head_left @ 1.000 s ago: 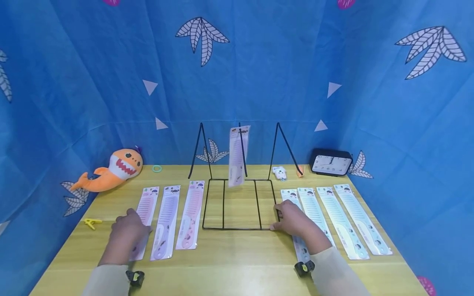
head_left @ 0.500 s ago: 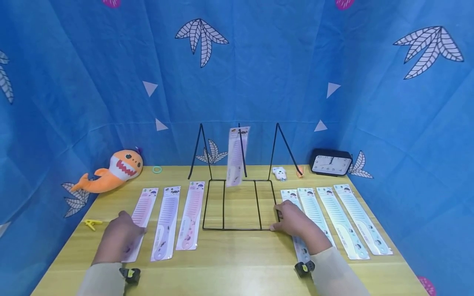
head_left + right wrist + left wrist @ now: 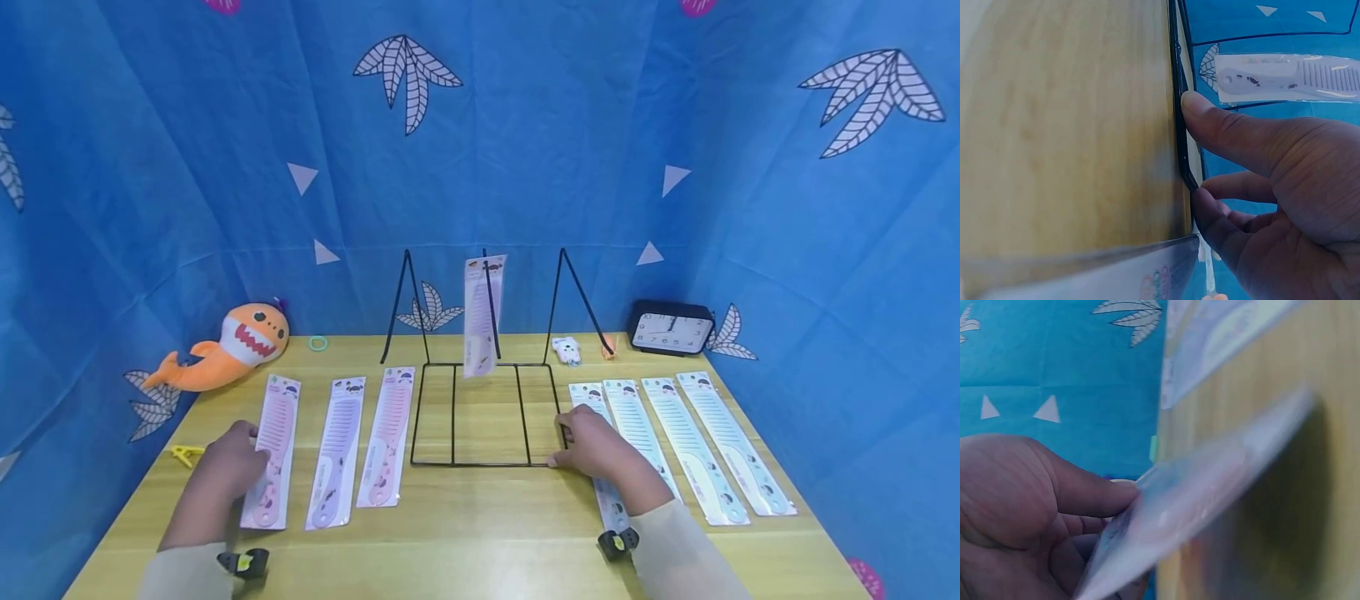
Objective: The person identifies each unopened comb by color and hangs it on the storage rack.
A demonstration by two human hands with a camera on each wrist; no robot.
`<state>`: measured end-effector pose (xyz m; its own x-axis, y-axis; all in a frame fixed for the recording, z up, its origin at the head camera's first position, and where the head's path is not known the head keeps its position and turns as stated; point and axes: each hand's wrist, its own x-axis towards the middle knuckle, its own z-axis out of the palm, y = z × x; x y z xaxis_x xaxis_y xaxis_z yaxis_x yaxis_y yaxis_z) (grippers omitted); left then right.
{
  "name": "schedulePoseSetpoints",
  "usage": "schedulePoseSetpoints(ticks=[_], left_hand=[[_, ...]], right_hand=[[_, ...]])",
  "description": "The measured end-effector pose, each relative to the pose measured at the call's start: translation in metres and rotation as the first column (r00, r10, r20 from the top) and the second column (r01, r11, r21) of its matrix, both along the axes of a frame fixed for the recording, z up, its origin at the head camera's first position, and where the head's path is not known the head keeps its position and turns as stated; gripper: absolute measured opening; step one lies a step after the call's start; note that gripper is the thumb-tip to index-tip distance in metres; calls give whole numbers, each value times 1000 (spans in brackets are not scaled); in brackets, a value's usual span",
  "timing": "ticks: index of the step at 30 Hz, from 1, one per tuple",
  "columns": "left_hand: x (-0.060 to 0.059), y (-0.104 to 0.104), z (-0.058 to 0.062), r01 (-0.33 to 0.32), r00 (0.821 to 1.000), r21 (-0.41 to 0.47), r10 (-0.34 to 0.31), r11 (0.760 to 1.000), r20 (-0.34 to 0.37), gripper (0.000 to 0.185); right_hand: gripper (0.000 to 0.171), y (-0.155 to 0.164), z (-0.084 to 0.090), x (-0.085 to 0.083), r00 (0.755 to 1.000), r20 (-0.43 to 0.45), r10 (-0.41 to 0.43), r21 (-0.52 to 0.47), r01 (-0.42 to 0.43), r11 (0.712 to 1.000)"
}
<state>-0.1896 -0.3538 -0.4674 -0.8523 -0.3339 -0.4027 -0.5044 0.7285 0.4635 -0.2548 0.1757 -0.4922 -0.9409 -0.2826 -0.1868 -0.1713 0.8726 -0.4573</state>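
Note:
At the left of the head view, my left hand (image 3: 231, 460) pinches the edge of a packaged pink comb (image 3: 272, 467). The left wrist view shows the thumb on the see-through pack (image 3: 1191, 500), which is tilted above the table with a shadow below it. My right hand (image 3: 594, 443) grips the front right corner of a black wire rack (image 3: 468, 463), thumb and fingers at the wire (image 3: 1182, 131). One packaged purple comb (image 3: 480, 321) hangs on the rack's middle hook. A purple comb pack (image 3: 334, 454) and another pink one (image 3: 387, 437) lie left of the rack.
Several packaged green-blue combs (image 3: 693, 450) lie right of the rack, one partly under my right forearm. Around the back stand an orange shark plush (image 3: 232, 346), a black clock (image 3: 670, 328) and a small white bear figure (image 3: 567, 351). A yellow clip (image 3: 185, 454) lies far left.
My left hand has moved left, and the pink comb pack has shifted left with it, away from the purple one. My right hand stays at the rack's corner.

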Motion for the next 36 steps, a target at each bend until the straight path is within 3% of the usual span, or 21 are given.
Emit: schedulePoseSetpoints(ticks=[4,9,14,17,19,22,25,26,28,36], left_hand=[[3,2,17,-4,1000,1,4,1000,-14,56],[6,5,37,53,997,6,-53,999,-59,60],[14,13,47,124,975,23,-117,992,-189,60],[19,21,52,167,938,44,-145,985,-315,56],[23,27,55,196,903,56,-157,979,-400,52],[27,34,57,273,825,66,-199,960,-529,44],[30,38,56,376,742,83,-247,923,-623,38],[30,40,55,406,723,87,-262,910,-640,37],[31,43,54,451,702,93,-288,887,-652,34],[29,53,50,584,669,101,-408,805,-621,25]], right_hand=[[78,0,0,0,1000,7,-4,4,4,1000],[78,1,-2,-2,1000,2,3,10,-3,1000],[77,1,-1,-1,1000,2,8,7,-8,1000],[77,1,0,-1,1000,1,8,3,-8,1000],[77,1,0,-1,1000,0,7,1,-7,1000],[77,1,1,0,1000,2,3,-1,-3,1000],[77,0,1,0,1000,1,4,2,-4,1000],[77,0,1,0,1000,1,3,3,-3,1000],[78,0,1,0,1000,2,3,4,-3,1000],[78,0,1,-1,1000,-4,3,4,-3,1000]])
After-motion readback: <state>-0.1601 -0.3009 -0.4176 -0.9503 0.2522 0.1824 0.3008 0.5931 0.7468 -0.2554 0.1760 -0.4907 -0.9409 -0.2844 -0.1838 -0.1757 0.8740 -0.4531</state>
